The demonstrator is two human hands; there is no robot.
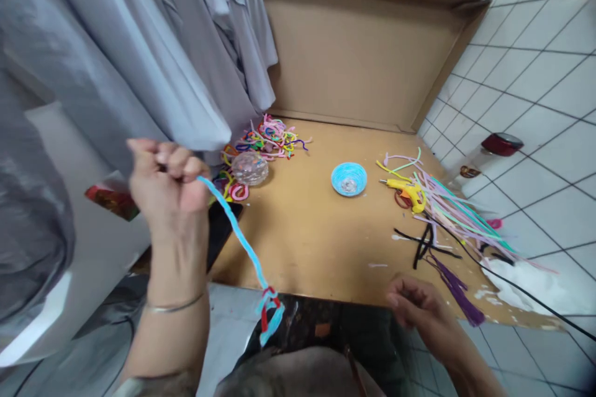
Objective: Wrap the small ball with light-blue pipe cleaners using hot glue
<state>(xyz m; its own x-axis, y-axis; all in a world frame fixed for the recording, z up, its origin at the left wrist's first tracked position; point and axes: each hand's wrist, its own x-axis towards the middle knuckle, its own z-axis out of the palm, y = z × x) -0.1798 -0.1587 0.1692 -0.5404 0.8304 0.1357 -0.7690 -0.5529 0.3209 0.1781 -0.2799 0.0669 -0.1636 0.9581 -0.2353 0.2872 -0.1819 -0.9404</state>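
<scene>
Broadly, a tan tabletop (302, 242) filled the middle of the frame, backed by a cardboard panel (354, 49) at upper centre, with grey garments (200, 37) hanging at upper left. The left hand (170, 180), at middle left, was closed in a fist around one end of a fuzzy light-blue strand (237, 232), which slanted down to a looped tip at lower centre. The right hand (416, 307) curled at lower right; whether it held anything, I could not tell. The strand seemed light, soft-skinned and bendable, hardly slippery; its plain length looked the safest grip, since the loop might deform if squeezed. A tangled heap of strands (272, 136) lay left of centre, a yellow glue gun (412, 194) at right, a blue bowl (349, 169) between them. Smallest was the red piece (264, 319) wound about the loop.
</scene>
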